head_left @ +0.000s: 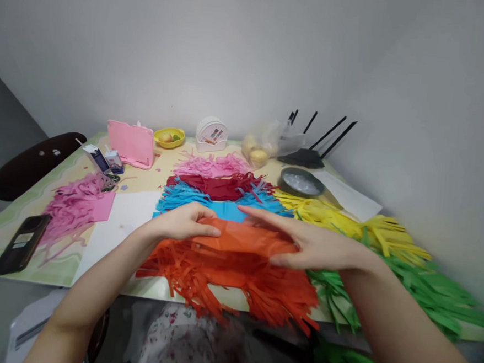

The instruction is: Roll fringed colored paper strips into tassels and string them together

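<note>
Bare forearms (398,314) stand well apart: the left hand (187,221) pinches one end of the orange fringed paper (244,240), which runs crosswise between it and the right hand (310,244), equally near, fingers spread over the other end

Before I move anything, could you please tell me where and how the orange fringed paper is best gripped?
I'd pinch the orange fringed paper by its uncut far band from both ends; the loose strips droop over the table edge and might tangle.
</note>
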Demonstrator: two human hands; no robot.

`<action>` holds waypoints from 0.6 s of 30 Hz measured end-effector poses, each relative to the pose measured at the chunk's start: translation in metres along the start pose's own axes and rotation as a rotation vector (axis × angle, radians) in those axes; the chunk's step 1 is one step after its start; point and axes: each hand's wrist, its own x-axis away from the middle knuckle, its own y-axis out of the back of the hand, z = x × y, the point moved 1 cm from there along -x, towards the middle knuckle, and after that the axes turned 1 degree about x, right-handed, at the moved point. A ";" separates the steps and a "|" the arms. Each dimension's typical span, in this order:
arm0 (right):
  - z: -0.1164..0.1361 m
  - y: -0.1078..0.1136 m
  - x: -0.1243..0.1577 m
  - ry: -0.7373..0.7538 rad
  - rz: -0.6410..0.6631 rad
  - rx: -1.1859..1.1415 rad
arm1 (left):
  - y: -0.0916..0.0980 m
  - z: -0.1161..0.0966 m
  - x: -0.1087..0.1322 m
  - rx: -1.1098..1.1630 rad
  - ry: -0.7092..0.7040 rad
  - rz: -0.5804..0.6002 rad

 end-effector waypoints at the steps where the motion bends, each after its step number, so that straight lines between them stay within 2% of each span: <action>1: 0.002 -0.003 0.000 -0.024 0.005 0.022 | -0.001 0.000 0.000 0.012 0.020 0.012; 6: 0.012 -0.029 -0.006 0.053 -0.147 0.167 | -0.013 0.007 -0.002 0.216 0.133 0.073; 8: 0.011 -0.035 -0.008 0.073 -0.212 0.185 | -0.016 0.011 -0.001 0.259 0.149 0.055; 11: 0.009 -0.037 -0.009 0.024 -0.269 0.186 | -0.018 0.010 0.004 0.189 -0.023 -0.043; 14: 0.009 -0.033 -0.010 -0.067 -0.282 0.154 | -0.021 0.006 0.013 0.055 -0.183 -0.066; 18: 0.011 -0.030 -0.010 -0.120 -0.278 0.041 | -0.029 0.008 0.018 -0.007 -0.122 -0.200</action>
